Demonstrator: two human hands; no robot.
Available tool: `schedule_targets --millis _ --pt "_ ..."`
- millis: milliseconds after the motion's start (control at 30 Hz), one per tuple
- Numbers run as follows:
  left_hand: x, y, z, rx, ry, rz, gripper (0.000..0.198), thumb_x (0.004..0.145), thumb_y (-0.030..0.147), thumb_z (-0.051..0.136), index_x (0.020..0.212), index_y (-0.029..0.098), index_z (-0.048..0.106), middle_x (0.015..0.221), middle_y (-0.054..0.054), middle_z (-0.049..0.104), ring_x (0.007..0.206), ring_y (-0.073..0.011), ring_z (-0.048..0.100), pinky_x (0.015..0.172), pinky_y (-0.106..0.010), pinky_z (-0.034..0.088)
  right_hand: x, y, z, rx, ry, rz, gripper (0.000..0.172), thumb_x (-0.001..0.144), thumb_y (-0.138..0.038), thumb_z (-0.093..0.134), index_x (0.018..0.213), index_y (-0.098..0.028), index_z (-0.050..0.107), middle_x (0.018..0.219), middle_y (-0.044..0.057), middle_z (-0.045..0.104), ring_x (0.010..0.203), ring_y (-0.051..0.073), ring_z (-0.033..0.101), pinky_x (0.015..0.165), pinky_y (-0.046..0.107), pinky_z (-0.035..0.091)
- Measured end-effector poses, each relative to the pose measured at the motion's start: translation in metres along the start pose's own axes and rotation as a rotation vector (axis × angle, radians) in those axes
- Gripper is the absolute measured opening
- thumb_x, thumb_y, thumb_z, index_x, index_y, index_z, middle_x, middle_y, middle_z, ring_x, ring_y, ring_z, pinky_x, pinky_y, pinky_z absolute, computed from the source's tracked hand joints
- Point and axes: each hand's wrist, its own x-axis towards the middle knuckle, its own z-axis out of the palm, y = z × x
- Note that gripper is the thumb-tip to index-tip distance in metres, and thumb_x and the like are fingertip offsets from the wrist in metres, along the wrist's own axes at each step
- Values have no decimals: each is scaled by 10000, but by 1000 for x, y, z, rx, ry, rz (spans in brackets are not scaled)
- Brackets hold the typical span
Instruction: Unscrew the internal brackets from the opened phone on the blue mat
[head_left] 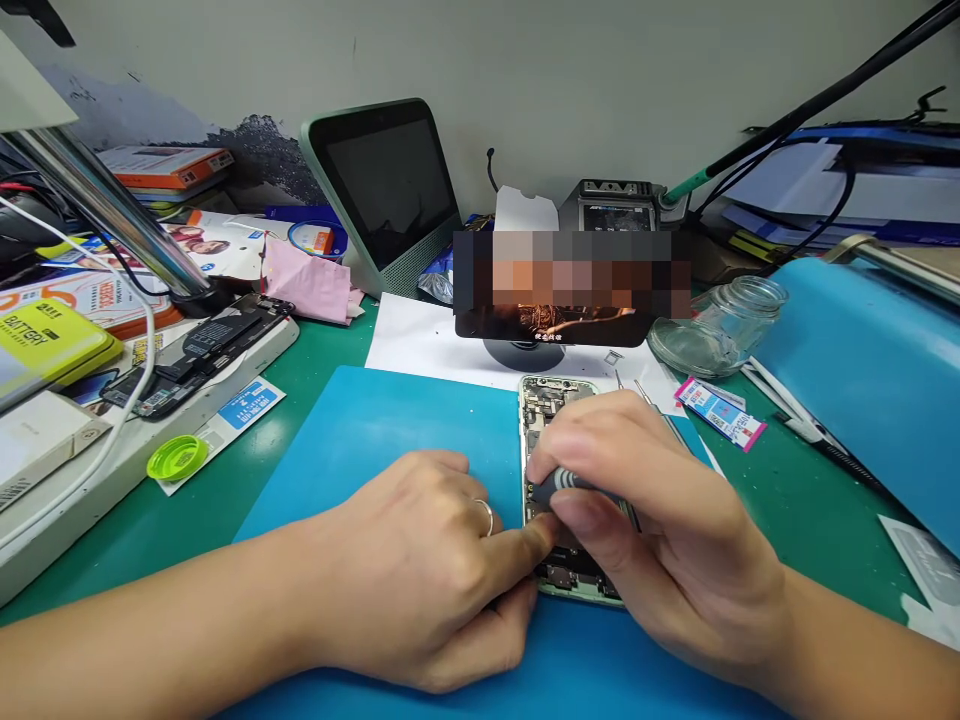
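An opened phone with a pale green frame [559,578] lies on the blue mat, its inner parts bare. My right hand [660,510] pinches a dark grey screwdriver [559,484] with light rings, tilted over the middle of the phone; its tip is hidden. From the left, my left hand [442,570], with a ring on one finger, presses a fingertip onto the phone just below the screwdriver. Its other fingers are curled, and whether they hold anything is hidden.
Behind the phone stands a lit screen [551,322] on a round base. A glass jar [742,310] is at the right, near a small packet [721,412]. Phone parts [202,350] lie on a white ledge at the left, beside a green cap [178,457].
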Motion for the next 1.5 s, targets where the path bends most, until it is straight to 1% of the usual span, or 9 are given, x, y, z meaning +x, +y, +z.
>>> schedule_targets --millis 233,367,467,567,667,933,1133,1300,1500 --pt "1 0 -1 29 3 0 153 939 187 527 836 195 639 565 12 597 481 -193 531 517 -386 343 -3 1 -1 26 2 61 491 1032 -43 422 1501 -184 447 1248 65 653 1085 173 607 951 391 514" --pt "0 0 -1 12 -35 -3 175 941 181 513 804 188 621 596 -4 637 509 -183 580 531 -368 363 -5 3 -2 34 -37 17 429 994 -49 559 1401 -183 534 986 29 683 895 168 630 827 370 528" --pt "0 -1 -1 16 -23 1 175 937 175 502 834 181 643 589 -4 631 507 -189 581 544 -371 378 -6 3 -1 11 7 71 425 984 -102 607 1388 -222 548 1061 41 702 849 174 612 792 382 530" --pt "0 -1 0 34 -7 5 186 948 200 510 973 166 691 572 7 613 490 -203 560 534 -385 377 -8 1 -1 63 26 157 540 1004 -57 488 1506 -254 455 1297 58 668 1043 182 649 946 401 557" --pt "0 -2 1 34 -9 3 202 951 204 516 1023 157 699 579 5 622 500 -209 573 537 -389 393 -9 1 0 85 27 143 621 978 15 452 1548 -228 404 1267 69 670 1126 164 661 981 358 569" --pt "1 0 0 12 -18 1 189 932 164 496 795 187 624 611 -10 654 503 -192 584 538 -382 389 -5 7 3 7 26 52 531 957 -58 627 1433 -253 495 1177 59 723 875 168 679 814 367 574" --pt "2 0 0 25 9 9 211 941 154 481 771 196 600 565 7 607 473 -179 529 522 -384 354 -5 0 2 14 21 110 650 953 -2 496 1540 -253 377 1201 85 693 1039 191 677 877 375 596" --pt "0 -1 1 7 -18 3 224 924 164 482 730 188 593 617 -17 649 524 -176 576 541 -369 369 -4 1 3 -35 3 20 526 966 -61 600 1441 -244 468 1070 54 738 781 161 635 759 366 572" --pt "2 -1 1 29 19 16 204 931 161 483 749 204 564 558 9 587 469 -168 507 528 -369 339 -5 -2 1 22 -8 95 631 937 3 509 1515 -224 401 1202 100 697 1017 193 672 860 374 605"
